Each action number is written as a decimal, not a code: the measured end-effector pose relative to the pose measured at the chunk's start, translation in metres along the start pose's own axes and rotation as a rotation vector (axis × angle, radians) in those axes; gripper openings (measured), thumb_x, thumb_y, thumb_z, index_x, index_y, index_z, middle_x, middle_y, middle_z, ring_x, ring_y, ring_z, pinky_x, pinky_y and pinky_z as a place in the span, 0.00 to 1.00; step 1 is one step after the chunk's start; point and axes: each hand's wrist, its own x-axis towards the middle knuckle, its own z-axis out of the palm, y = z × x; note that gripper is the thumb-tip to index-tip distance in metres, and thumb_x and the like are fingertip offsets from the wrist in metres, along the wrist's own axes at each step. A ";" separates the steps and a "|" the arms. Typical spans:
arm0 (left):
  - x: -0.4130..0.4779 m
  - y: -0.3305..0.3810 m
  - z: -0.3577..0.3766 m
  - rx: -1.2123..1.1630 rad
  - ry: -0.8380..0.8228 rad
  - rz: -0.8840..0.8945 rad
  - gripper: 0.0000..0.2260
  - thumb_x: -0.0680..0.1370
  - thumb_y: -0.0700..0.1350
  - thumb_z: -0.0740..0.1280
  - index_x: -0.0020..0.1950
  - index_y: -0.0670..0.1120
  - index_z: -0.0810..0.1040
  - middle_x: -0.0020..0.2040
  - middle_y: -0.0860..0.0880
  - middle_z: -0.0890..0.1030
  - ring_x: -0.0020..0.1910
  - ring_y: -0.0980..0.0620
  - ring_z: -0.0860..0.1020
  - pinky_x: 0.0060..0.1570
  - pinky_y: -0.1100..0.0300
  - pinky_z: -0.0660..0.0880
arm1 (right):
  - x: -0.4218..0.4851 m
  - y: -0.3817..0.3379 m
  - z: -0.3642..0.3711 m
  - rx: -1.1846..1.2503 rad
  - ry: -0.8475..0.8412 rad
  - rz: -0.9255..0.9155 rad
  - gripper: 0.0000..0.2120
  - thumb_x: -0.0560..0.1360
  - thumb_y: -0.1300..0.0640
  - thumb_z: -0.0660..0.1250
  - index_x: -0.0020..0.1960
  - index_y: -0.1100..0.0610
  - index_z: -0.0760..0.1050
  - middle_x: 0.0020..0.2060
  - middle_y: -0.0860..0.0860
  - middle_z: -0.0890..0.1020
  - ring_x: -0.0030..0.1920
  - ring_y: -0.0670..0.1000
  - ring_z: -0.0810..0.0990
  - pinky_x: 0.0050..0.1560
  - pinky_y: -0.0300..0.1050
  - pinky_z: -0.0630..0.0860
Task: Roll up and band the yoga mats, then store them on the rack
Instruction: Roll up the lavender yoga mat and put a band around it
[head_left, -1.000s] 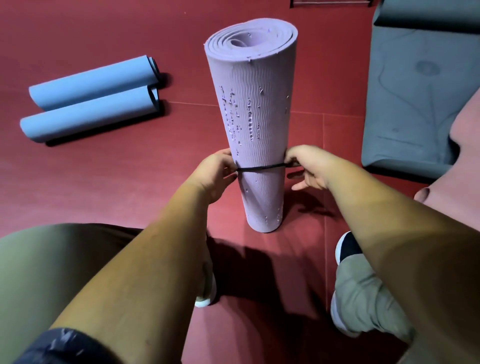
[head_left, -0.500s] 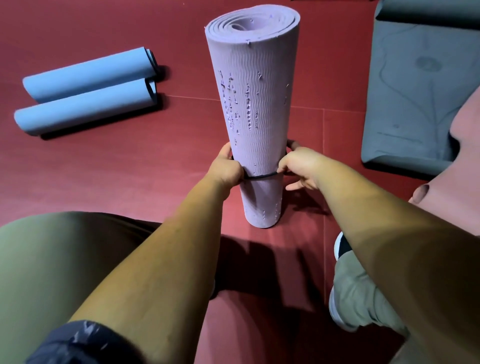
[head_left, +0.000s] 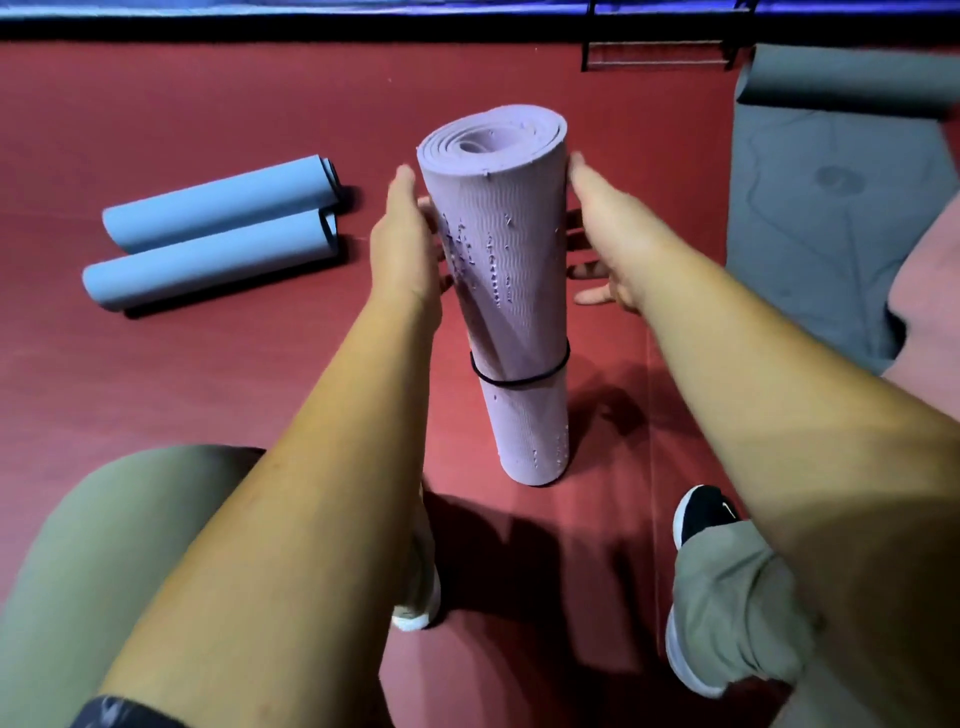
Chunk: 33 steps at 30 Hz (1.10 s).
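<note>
**Banded mat, upright on the floor**

The mat (head_left: 511, 291) stands on end on the floor (head_left: 208, 389), with the band (head_left: 519, 382) round its lower half. My left hand (head_left: 405, 234) and right hand (head_left: 608, 234) lie open against its upper sides. I judge it light, soft, grippy foam, best clasped mid-roll.

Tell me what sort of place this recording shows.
Probably a yoga or fitness studio: a banded purple mat standing upright, two rolled blue mats, a grey mat partly unrolled, and a wire rack at the far wall.
</note>
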 end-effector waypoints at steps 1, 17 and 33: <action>-0.006 0.017 0.001 0.026 -0.055 -0.024 0.28 0.81 0.70 0.60 0.55 0.47 0.86 0.48 0.49 0.89 0.51 0.46 0.86 0.55 0.47 0.80 | -0.013 -0.014 0.000 -0.001 -0.035 -0.002 0.33 0.78 0.24 0.55 0.70 0.46 0.74 0.59 0.49 0.79 0.52 0.60 0.80 0.53 0.65 0.80; -0.079 0.093 -0.076 0.471 -0.244 -0.073 0.33 0.71 0.42 0.76 0.76 0.46 0.72 0.66 0.36 0.79 0.47 0.29 0.86 0.37 0.29 0.82 | -0.121 -0.058 0.061 -0.307 -0.100 -0.220 0.15 0.72 0.53 0.70 0.58 0.56 0.82 0.46 0.56 0.80 0.43 0.61 0.81 0.38 0.73 0.84; -0.108 0.056 -0.409 0.248 0.338 0.182 0.21 0.65 0.37 0.76 0.53 0.53 0.77 0.46 0.49 0.85 0.40 0.50 0.82 0.36 0.54 0.78 | -0.179 -0.033 0.372 -0.501 -0.555 -0.618 0.30 0.62 0.50 0.77 0.63 0.39 0.77 0.54 0.45 0.85 0.53 0.48 0.85 0.53 0.46 0.83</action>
